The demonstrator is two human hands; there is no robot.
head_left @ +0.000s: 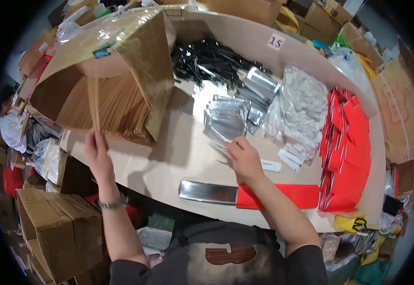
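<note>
My left hand reaches into a large open cardboard box lying on its side, fingers pinching thin wooden sticks stacked inside it. My right hand rests on the pale table, fingers closed on a small silver foil pouch at the edge of a pile of silver pouches. A long silver pouch and a long red envelope lie at the table's near edge, under my right forearm.
Black plastic cutlery is heaped at the back. Clear bags of white packets and a stack of red envelopes lie to the right. Cardboard boxes stand on the floor at left; another person sits far left.
</note>
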